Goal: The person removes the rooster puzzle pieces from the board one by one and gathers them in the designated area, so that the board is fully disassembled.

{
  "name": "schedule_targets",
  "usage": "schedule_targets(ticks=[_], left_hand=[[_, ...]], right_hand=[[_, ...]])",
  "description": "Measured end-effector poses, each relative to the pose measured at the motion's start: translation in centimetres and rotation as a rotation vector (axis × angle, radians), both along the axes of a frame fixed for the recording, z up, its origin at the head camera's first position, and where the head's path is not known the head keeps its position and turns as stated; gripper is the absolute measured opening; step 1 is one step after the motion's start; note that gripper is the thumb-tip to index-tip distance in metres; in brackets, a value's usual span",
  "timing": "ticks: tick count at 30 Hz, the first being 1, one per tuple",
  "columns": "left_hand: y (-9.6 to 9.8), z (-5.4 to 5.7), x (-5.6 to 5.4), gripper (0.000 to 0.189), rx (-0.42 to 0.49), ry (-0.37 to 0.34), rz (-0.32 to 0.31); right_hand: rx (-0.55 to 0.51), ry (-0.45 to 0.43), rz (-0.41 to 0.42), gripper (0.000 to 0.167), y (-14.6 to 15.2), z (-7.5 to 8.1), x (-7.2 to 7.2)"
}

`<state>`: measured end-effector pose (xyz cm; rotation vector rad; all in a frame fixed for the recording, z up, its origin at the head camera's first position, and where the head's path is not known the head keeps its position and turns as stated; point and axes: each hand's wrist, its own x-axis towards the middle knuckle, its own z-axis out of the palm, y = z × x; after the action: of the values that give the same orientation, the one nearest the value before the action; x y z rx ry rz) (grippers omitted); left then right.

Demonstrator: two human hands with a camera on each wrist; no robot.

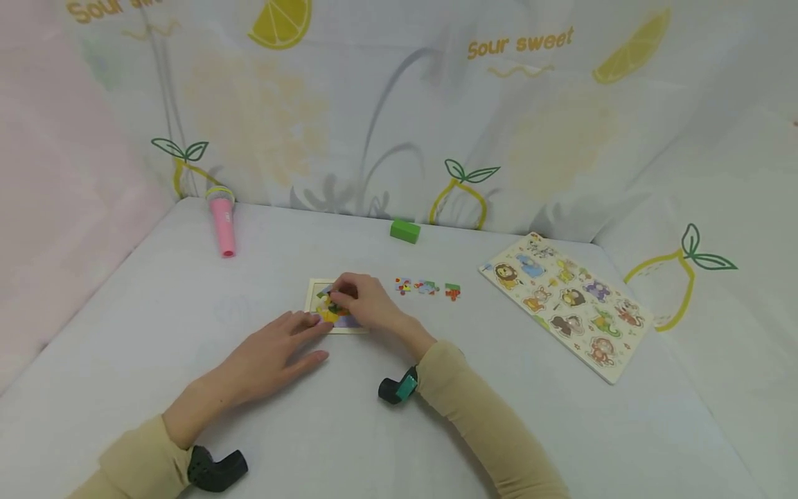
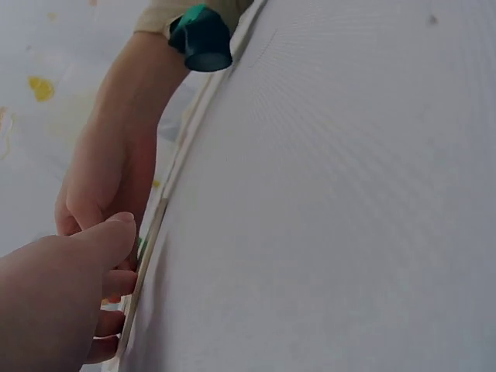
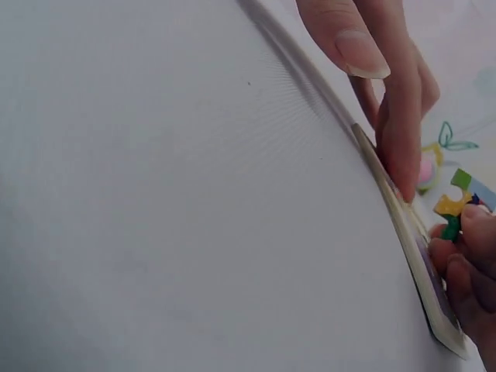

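A small wooden puzzle tray (image 1: 309,299) with a pale frame lies on the white table, a yellow picture partly put together inside it. My left hand (image 1: 274,357) rests at its lower left, fairly straight fingers reaching over the frame and touching the picture. Over the tray's right side, my right hand (image 1: 369,303) pinches a jigsaw piece (image 3: 452,203) between thumb and fingers. Green, orange and blue show on that piece in the right wrist view, and it is tilted up from the tray. In the left wrist view, the left hand (image 2: 58,298) hides most of the tray.
Three loose jigsaw pieces (image 1: 427,287) lie in a row right of the tray. Behind them sits a green block (image 1: 405,231). A pink toy microphone (image 1: 223,225) lies at the back left. An animal puzzle board (image 1: 582,319) is on the right.
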<state>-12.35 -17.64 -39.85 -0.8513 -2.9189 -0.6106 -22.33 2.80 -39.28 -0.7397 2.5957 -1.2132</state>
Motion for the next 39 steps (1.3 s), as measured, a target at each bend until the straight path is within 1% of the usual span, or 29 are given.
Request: schedule_targets(ticks=[4, 9, 12, 15, 18, 20, 23, 27, 30, 34, 36, 39], left_hand=[[0.3, -0.2, 0.1, 0.052, -0.015, -0.003, 0.006], [0.5, -0.4, 0.2, 0.057, 0.003, 0.008, -0.022], [0.6, -0.4, 0.2, 0.060, 0.007, 0.000, -0.028], [0.5, -0.3, 0.3, 0.061, 0.005, -0.012, -0.021], [0.4, -0.3, 0.3, 0.059, 0.009, -0.012, -0.028], [0.4, -0.3, 0.3, 0.059, 0.010, -0.011, -0.030], [0.4, -0.4, 0.3, 0.059, 0.014, -0.013, -0.034], [0.5, -0.4, 0.3, 0.059, 0.022, -0.023, -0.035], [0.6, -0.3, 0.2, 0.060, 0.026, -0.039, -0.036], [0.6, -0.3, 0.1, 0.061, 0.030, -0.062, -0.037], [0.7, -0.3, 0.1, 0.061, 0.032, -0.074, -0.035], [0.7, -0.3, 0.0, 0.062, 0.028, -0.086, -0.031]], right_hand=[[-0.016, 0.008, 0.020, 0.012, 1.6, 0.2, 0.0], [-0.003, 0.039, 0.034, 0.013, 4.6, 1.1, 0.2], [0.012, 0.030, 0.006, 0.017, 6.7, 1.7, 0.3], [0.005, 0.011, -0.042, 0.021, 8.8, 2.0, 0.3], [0.015, 0.018, -0.075, 0.021, 10.5, 2.1, 0.2], [0.047, 0.035, -0.090, 0.021, 11.3, 1.8, -0.1], [0.105, 0.068, -0.080, 0.020, 11.9, 1.6, -0.4], [0.152, 0.091, -0.056, 0.018, 12.0, 1.4, -0.6], [0.170, 0.113, -0.066, 0.015, 11.8, 1.4, -0.5], [0.171, 0.165, -0.092, 0.011, 11.7, 1.2, -0.3], [0.170, 0.196, -0.089, 0.009, 11.6, 1.0, -0.3], [0.196, 0.236, -0.084, 0.008, 11.4, 0.8, -0.2]])
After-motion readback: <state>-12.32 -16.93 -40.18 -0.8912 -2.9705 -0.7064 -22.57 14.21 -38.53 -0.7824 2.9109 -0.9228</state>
